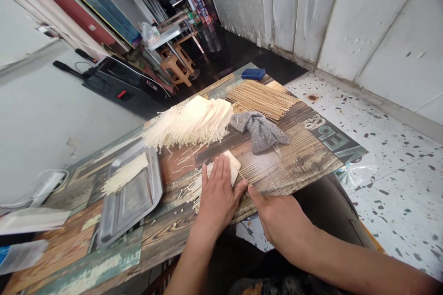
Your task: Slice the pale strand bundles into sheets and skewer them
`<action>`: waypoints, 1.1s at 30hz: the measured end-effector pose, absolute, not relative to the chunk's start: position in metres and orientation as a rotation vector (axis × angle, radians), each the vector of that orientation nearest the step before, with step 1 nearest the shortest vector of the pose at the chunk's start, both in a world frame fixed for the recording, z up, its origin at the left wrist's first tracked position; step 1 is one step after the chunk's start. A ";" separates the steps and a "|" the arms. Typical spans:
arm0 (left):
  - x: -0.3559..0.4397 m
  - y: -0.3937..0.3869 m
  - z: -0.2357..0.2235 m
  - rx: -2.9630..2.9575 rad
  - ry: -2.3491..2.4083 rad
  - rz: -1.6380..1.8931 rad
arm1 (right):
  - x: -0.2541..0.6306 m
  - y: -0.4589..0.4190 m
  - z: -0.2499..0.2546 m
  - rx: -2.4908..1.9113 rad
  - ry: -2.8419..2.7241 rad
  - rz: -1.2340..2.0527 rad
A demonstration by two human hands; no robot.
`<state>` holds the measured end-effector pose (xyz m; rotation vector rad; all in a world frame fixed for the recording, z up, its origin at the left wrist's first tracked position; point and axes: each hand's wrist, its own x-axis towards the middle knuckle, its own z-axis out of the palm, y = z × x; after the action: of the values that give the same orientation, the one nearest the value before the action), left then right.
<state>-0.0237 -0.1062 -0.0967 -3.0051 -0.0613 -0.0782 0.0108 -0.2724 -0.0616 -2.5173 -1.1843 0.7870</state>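
Note:
My left hand (217,193) lies flat, fingers together, pressing down on a small bundle of pale enoki mushrooms (232,162) on the wood-print board (297,161). My right hand (277,219) sits at the board's near edge, thumb and fingers pinched at a thin skewer end beside the bundle; the grip itself is hard to make out. A large heap of enoki mushrooms (190,124) lies further back. A row of bamboo skewers (259,97) is spread at the far end. A metal tray (133,193) on the left holds one small mushroom bundle (124,174).
A grey cloth (259,130) lies between skewers and hands. A blue box (253,73) sits at the board's far corner. Plastic bags (31,221) lie at the left. A black appliance (121,85) and stools (176,67) stand behind; speckled floor (398,161) on the right.

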 end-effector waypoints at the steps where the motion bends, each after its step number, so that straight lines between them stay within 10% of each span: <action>1: -0.024 -0.106 -0.097 -3.004 -0.061 -0.075 | 0.011 -0.272 -0.061 -2.519 -1.182 0.781; 33: -0.023 -0.104 -0.100 -3.056 -0.062 -0.110 | 0.018 -0.252 -0.057 -2.600 -1.069 0.607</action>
<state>-0.0233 -0.1038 -0.1001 -3.0561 -0.0615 -0.1104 0.0180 -0.2523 -0.0573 -2.6005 -1.0693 0.6074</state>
